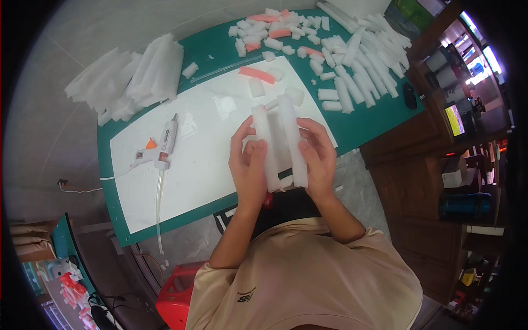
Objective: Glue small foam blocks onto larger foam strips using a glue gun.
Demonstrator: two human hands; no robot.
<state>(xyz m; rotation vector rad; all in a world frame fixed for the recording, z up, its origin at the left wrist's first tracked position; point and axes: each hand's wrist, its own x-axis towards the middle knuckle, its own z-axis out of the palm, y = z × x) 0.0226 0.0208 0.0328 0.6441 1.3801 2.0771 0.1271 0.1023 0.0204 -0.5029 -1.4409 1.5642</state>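
Between my hands, above the near edge of the table, is a white foam frame (pixel 289 143): two long strips side by side, with short pieces bridging the gap at the far and near ends. My left hand (pixel 247 175) grips the left strip, thumb on top. The right strip is held by my right hand (pixel 321 165), its thumb against the outer side. Just beyond the frame, a pink foam strip (pixel 257 75) and a white foam block (pixel 256 87) lie on a white board (pixel 198 170). A white glue gun (pixel 166 144) rests to the left, its glue stick trailing over the board's near edge.
The green table (pixel 206 41) carries stacked white foam sheets (pixel 157 69) at far left. Small foam pieces (pixel 305 22) lie scattered at the back, and long foam strips (pixel 363 71) are heaped at right. A wooden cabinet (pixel 410 220) stands right; a red plastic stool (pixel 179 294) is at lower left.
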